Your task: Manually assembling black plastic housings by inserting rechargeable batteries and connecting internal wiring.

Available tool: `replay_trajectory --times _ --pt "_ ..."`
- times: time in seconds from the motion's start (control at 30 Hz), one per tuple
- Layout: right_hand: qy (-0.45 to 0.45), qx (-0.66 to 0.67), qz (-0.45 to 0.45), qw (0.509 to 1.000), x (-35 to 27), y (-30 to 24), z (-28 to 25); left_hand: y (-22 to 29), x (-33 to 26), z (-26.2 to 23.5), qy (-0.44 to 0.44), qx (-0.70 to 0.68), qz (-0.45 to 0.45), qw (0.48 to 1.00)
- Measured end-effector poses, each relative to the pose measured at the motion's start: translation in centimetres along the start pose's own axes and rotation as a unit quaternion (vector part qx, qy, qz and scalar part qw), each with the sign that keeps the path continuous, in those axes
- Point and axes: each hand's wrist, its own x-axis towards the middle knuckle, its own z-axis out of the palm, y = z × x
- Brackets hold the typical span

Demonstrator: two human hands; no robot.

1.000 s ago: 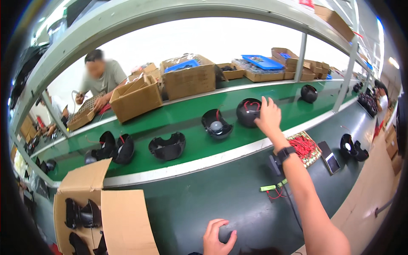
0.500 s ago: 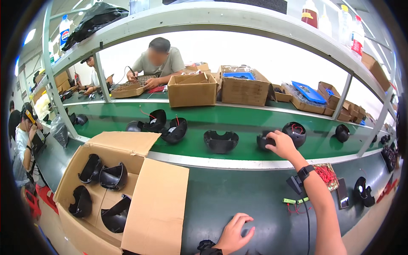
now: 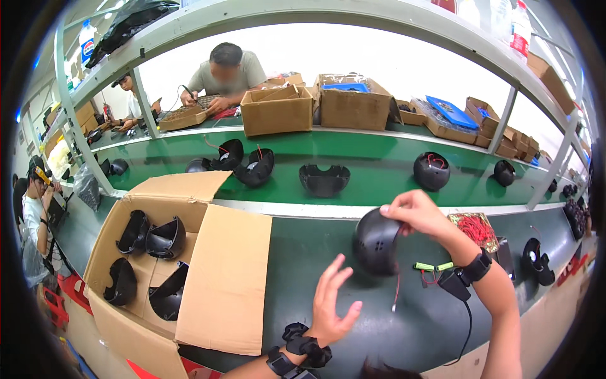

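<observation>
Above the near bench, my right hand point(image 3: 416, 213) pinches the upper edge of a rounded black plastic shell point(image 3: 375, 247). Its smooth outer side shows a small cluster of holes, and a thin red wire with a white connector hangs below it. My left hand point(image 3: 329, 302) is just left of the shell, fingers spread and apart from it. A cardboard box point(image 3: 224, 284) at the left holds several black half shells point(image 3: 166, 238). Across the green belt point(image 3: 372, 148) lie another half shell point(image 3: 324, 179) and a round black shell point(image 3: 432, 171) with red wires.
Right of the shell lie green battery cells point(image 3: 432, 266), a tray of red wires point(image 3: 475, 231) and an open black shell point(image 3: 538, 262). A black cable point(image 3: 468, 335) runs by my right forearm. Behind the belt a person works beside cardboard boxes point(image 3: 278, 115); a shelf beam point(image 3: 303, 35) spans overhead.
My right hand has brought the black shell from the belt toward me, over the near bench. My left hand has risen toward it with its fingers spread.
</observation>
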Motion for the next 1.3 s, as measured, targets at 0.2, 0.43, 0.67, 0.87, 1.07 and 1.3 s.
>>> replay_trajectory --times 0.2,0.43,0.67,0.87,1.07,1.3 --pt "-0.166 0.199 0.161 0.952 -2.6 3.5 4.8 -1.5 -0.4 0.5 -0.049 -0.09 -0.087 0.991" --pt "-0.032 0.029 -0.067 0.997 -9.3 3.2 5.3 -1.7 0.7 -0.1 -0.046 -0.117 -0.09 0.988" --pt "-0.058 0.108 -0.163 0.979 -13.4 5.7 6.9 -0.4 1.0 -1.3 -0.115 0.049 0.087 0.988" --pt "-0.015 -0.04 -0.295 0.955 -13.6 5.2 6.8 -0.1 1.3 -0.8 -0.166 0.085 0.098 0.978" --pt "0.106 -0.109 -0.417 0.896 -12.5 4.6 6.6 -0.4 1.4 -0.8 -0.162 0.027 0.078 0.983" --pt "0.067 -0.085 -0.382 0.918 -10.1 2.3 6.6 -0.2 1.2 -0.1 -0.166 0.036 0.072 0.983"
